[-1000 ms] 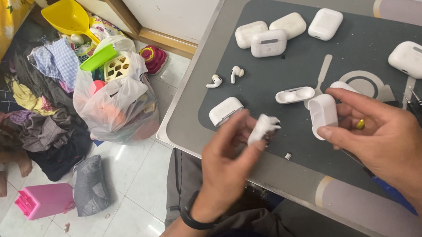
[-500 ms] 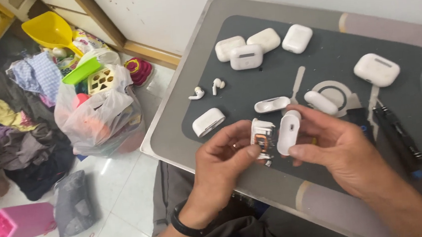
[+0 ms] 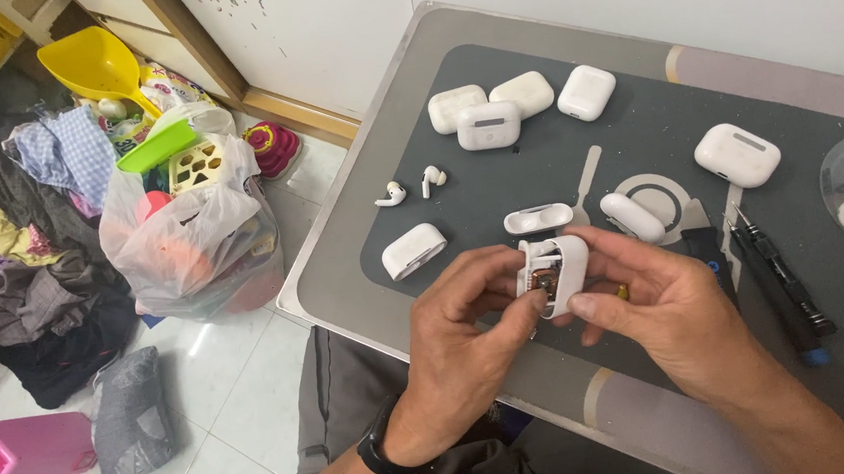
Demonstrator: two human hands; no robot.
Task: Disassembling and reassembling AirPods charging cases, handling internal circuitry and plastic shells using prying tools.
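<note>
The left hand [image 3: 470, 334] now presses its thumb and fingertips against the open side of the white earbud case shell [image 3: 553, 275], where half a second ago it held a small inner piece just beside that shell. That piece, with its brown and copper parts showing, now sits inside the shell's opening, so the two parts have come together and the work looks to be at the seating stage. The left hand is closed on the shell's left edge, thumb on top of the insert.

The shell is held above the near edge of the dark mat [image 3: 632, 100], between both hands. Its long axis runs nearly upright in the picture, tilted a little to the right at the top, and its open face points left, toward the left hand's fingers.

The right hand [image 3: 674, 312] grips the shell from its right side and back, fingers wrapped behind, thumb in front below the opening.

Just beyond the grip lie a loose case lid [image 3: 538, 219] and a rounded white case half [image 3: 631, 217]; to the left of the grip lies another case half [image 3: 413, 251], and well to the right of it, two screwdrivers [image 3: 782, 289]
</note>
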